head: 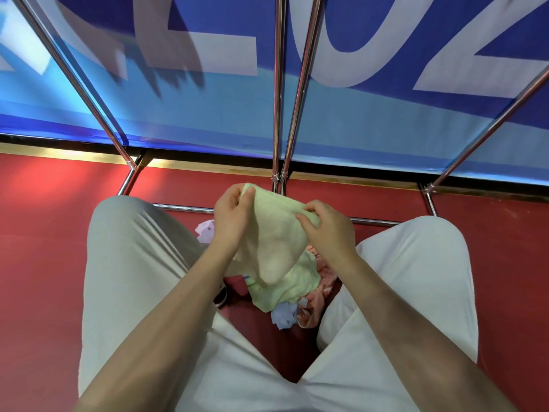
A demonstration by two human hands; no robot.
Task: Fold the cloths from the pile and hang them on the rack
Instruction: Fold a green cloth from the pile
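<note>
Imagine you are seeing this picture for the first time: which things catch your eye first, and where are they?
At the centre, the left hand and right hand pinch the top edge of a pale yellow-green terry cloth, holding it up between the knees. Below it, a jumbled pile of pink, green and blue cloths lies on the red floor. Behind, the shiny metal rack tubes rise against a big blue banner with white letters.

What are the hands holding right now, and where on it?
Both hands, left hand and right hand, pinch the pale yellow-green cloth along its upper edge, one near each end.
</note>
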